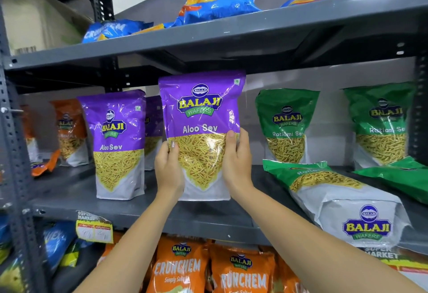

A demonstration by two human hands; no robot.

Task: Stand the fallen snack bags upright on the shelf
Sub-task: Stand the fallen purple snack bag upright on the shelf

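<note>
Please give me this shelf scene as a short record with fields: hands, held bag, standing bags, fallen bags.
hands: left hand and right hand grip one bag by its sides
held bag: purple Aloo Sev bag, upright, on middle shelf
standing bags: second purple bag; green Ratlami Sev bag
fallen bags: green bag lying flat

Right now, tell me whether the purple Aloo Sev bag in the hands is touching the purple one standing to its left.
Apart. The head view shows the held Aloo Sev bag and the standing Aloo Sev bag with shelf background showing between their edges.
</note>
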